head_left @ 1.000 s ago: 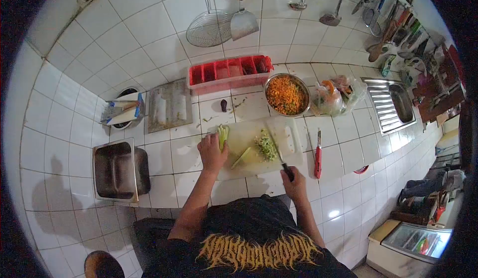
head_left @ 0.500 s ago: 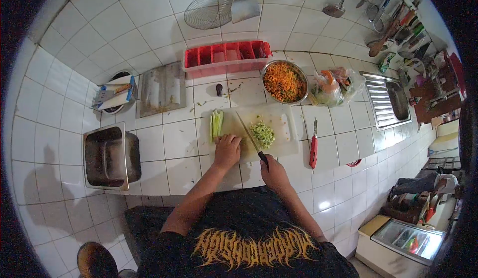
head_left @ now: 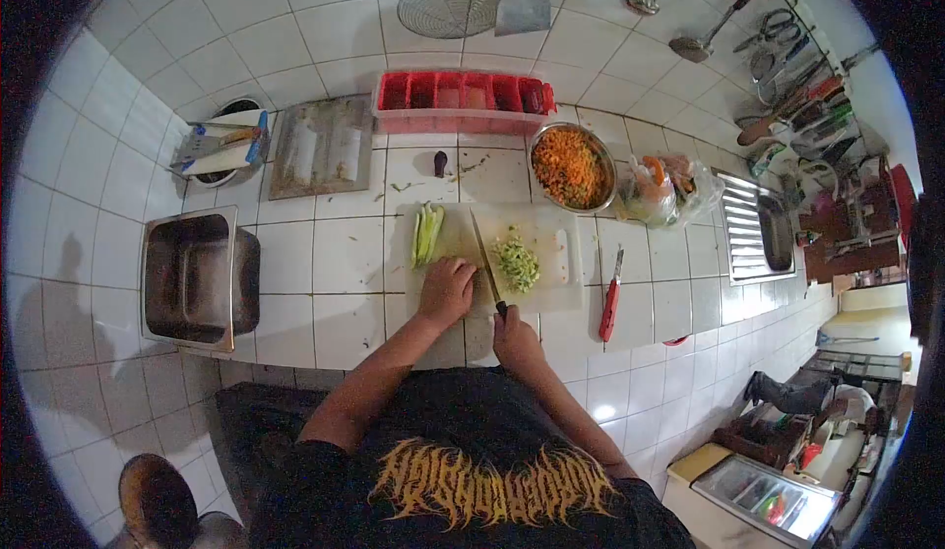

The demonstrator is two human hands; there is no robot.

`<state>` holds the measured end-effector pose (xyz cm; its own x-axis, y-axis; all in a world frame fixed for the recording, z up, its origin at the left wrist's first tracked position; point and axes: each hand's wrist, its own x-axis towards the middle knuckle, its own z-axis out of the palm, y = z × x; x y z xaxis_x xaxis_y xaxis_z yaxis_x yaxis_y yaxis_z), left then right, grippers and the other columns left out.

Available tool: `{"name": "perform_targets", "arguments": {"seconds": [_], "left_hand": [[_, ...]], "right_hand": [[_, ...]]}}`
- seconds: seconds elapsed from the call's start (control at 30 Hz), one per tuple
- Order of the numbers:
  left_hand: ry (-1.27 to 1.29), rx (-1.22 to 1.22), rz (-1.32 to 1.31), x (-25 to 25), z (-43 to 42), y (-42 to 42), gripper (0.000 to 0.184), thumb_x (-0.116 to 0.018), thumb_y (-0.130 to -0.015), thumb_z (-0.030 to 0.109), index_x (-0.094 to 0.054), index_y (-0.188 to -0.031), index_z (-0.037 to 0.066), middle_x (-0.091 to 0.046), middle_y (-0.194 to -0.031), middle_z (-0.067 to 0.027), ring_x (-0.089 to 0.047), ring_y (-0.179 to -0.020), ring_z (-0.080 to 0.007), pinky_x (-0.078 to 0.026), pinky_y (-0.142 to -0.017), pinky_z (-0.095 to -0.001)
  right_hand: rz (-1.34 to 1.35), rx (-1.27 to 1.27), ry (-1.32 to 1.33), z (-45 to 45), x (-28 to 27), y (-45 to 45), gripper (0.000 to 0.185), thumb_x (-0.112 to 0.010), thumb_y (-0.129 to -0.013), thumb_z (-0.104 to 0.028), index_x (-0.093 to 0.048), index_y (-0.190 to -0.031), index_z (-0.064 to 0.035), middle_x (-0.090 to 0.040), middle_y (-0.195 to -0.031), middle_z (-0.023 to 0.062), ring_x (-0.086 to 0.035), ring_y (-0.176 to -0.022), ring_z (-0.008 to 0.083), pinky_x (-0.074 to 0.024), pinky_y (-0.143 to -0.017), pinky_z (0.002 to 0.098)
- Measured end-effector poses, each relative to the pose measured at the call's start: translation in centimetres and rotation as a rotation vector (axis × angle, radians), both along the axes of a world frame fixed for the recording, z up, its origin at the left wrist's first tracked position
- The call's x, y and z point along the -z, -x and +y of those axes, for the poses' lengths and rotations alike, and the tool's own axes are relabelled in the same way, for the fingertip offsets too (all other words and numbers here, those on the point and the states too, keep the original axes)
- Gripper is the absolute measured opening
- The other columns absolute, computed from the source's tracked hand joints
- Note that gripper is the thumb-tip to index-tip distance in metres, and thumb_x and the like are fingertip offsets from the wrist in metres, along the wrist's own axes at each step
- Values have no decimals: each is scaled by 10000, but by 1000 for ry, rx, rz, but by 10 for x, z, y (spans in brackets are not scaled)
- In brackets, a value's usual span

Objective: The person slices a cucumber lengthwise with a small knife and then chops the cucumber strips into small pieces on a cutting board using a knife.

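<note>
My right hand (head_left: 517, 340) is closed on the black handle of a knife (head_left: 487, 254), whose blade points away from me over the white cutting board (head_left: 561, 298). Left of the blade, my left hand (head_left: 448, 291) rests on the board with its fingers together; what lies under them is hidden. Pale green stalks (head_left: 426, 235) lie at the board's left side, just beyond my left hand. A pile of chopped green pieces (head_left: 516, 261) sits to the right of the blade.
A metal bowl of diced orange and green vegetables (head_left: 572, 167) stands behind the board, beside plastic bags (head_left: 661, 190). A red compartment box (head_left: 463, 103) is at the wall. A red-handled cutter (head_left: 610, 308) lies right; a metal basin (head_left: 200, 278) stands left.
My left hand has left the pale stalks and come down nearer the blade. The knife has moved left from the chopped pile, with my right hand still on its handle.
</note>
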<state>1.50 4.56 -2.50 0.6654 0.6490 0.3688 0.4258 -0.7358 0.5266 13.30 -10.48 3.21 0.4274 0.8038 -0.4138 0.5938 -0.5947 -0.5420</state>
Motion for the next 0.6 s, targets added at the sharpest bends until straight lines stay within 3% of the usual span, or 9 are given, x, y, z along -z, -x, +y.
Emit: {"name": "perform_targets", "arguments": {"seconds": [0.17, 0.23, 0.47, 0.53, 0.6], "left_hand": [[58, 4, -7, 3, 1, -1, 252, -676, -791, 104, -673, -1036, 48, -597, -1011, -115, -587, -1006, -339, -476, -885, -486], [34, 4, 6, 2, -1, 1, 239, -680, -798, 110, -674, -1029, 49, -598, -1009, -110, -587, -1008, -336, -478, -884, -486], [37, 33, -12, 23, 7, 0, 205, -687, -811, 131, -678, -1001, 57, -605, -978, -108, -589, -981, -340, -476, -845, -489], [42, 16, -25, 13, 4, 0, 197, -685, -811, 130, -676, -994, 56, -605, -968, -107, -588, -968, -340, -474, -837, -487], [37, 5, -45, -1, 2, 0, 190, -683, -811, 129, -675, -986, 55, -605, -959, -107, -587, -955, -340, -472, -829, -485]], "right_hand": [[-20, -28, -98, 16, 9, -6, 307, -477, -1035, -296, -424, -1068, 5, -635, -761, 351, -629, -762, 561, -485, -665, 652], [2, -46, -27, 21, 7, -9, 346, -467, -1027, -318, -433, -1133, 10, -646, -803, 359, -648, -799, 548, -511, -690, 630], [-30, -92, 32, 11, -18, -6, 359, -481, -1023, -310, -432, -1143, 25, -652, -776, 343, -657, -771, 537, -515, -675, 631], [-14, -90, 67, 13, -34, -1, 351, -479, -1030, -297, -416, -1071, 47, -641, -772, 365, -641, -766, 561, -506, -665, 639], [-20, -95, 39, 12, -12, 2, 353, -476, -1026, -296, -414, -1103, 42, -644, -765, 354, -650, -763, 548, -511, -664, 635]]}}
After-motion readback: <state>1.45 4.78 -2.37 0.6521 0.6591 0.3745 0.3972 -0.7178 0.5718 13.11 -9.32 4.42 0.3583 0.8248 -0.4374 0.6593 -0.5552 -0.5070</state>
